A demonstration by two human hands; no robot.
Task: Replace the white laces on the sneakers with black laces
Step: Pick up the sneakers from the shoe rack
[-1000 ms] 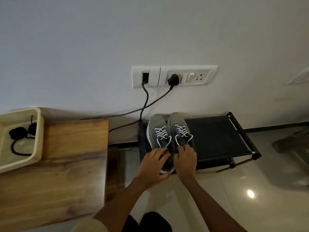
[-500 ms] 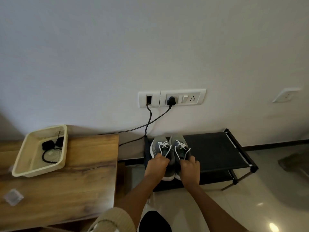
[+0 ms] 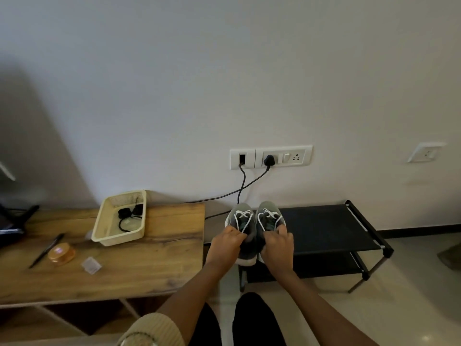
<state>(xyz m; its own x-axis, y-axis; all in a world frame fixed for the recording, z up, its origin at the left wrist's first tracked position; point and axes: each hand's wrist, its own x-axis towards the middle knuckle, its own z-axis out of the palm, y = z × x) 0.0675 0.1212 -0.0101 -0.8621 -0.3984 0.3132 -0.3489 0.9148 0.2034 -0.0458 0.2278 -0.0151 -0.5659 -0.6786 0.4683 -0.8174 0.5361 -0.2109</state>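
Cradling coiled black laces (image 3: 126, 216), the cream basket (image 3: 117, 239) sits left of the sneakers (image 3: 269, 217).

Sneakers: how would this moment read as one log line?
left hand: grips left sneaker | right hand: grips right sneaker | white laces: threaded | black laces: in basket on table

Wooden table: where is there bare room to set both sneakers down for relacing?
The wooden table is bare from the basket to its right edge, and along the front. Crowded left of that: pen, orange disc, clear packet. The rack right of the sneakers is bare too.
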